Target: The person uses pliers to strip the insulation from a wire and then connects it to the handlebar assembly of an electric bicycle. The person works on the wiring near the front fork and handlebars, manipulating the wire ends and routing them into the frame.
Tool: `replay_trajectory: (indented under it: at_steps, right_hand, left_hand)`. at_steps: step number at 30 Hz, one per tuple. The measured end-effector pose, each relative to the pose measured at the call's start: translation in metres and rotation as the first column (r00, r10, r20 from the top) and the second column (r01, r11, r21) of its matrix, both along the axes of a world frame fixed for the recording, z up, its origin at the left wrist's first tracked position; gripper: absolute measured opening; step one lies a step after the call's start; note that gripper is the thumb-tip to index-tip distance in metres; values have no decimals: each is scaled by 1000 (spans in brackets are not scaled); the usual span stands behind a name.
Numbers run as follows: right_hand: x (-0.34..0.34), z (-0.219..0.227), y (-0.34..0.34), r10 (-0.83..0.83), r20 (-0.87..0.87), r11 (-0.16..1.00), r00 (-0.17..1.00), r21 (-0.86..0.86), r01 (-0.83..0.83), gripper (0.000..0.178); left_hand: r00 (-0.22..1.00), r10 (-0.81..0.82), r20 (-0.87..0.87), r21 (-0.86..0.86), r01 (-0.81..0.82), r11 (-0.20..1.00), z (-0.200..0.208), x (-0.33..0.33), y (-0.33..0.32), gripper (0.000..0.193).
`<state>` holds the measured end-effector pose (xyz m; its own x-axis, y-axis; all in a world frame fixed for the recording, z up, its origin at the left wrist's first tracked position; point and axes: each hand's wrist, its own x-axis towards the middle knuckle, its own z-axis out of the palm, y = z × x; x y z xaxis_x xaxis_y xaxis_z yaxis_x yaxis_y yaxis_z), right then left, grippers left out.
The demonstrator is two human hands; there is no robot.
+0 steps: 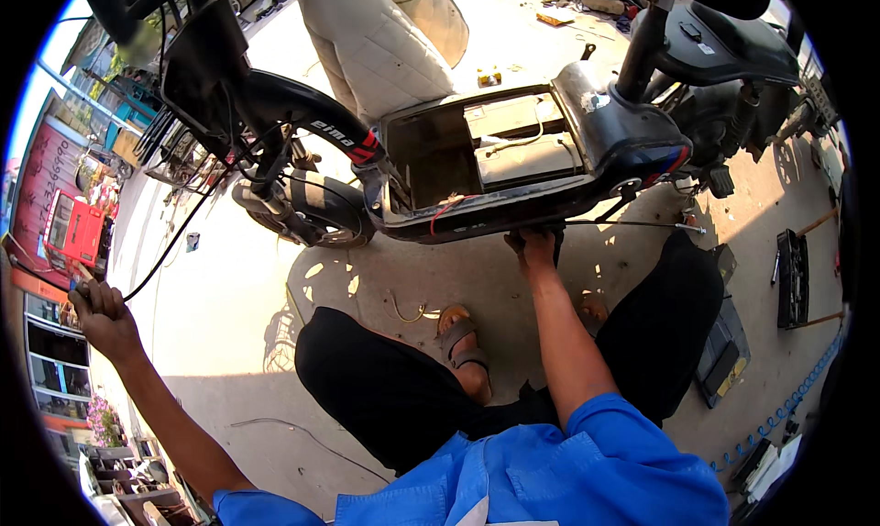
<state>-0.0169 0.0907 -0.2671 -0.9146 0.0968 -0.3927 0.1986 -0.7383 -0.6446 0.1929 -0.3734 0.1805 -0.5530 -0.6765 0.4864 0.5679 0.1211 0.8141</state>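
An electric scooter [477, 223] stands before me with its floor compartment uncovered, showing two batteries [527, 159] and a lead between them. My left hand [105, 320], raised far out to the left, is closed on a black cable [181, 228] that curves up to the scooter's front end. Under the near edge of the floor compartment my right hand [534, 251] is closed, its fingertips partly hidden. A black cable runs right from that hand along the scooter's underside, with a metal end [701, 230] near the rear. Whether both cables are one piece is hidden.
A quilted pale cover [371, 44] hangs behind the front column. On the right lie an open black tool case [793, 278], a dark flat case [722, 352] and a blue coiled hose [779, 411]. A bent wire [406, 310] lies near my sandalled foot [466, 347].
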Motion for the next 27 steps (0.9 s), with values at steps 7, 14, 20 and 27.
replay_trajectory:
  at_steps: [7,14,20,27]
  right_hand:
    - [-4,2,-7,47,-96,998,994,-23,-50,19]
    - [4,-28,-15,255,-196,967,947,44,-252,21]
    - [0,-36,-18,205,-93,974,974,-83,-213,20]
    - [5,10,-18,44,-6,989,999,-138,-44,10]
  left_hand:
    - [999,50,-10,3,-50,999,-3,13,13,35]
    - [982,145,-120,75,-137,988,8,28,-4,34]
    - [988,125,-94,74,-118,990,8,37,-6,37]
    - [949,263,173,46,-274,961,-22,30,-13,34]
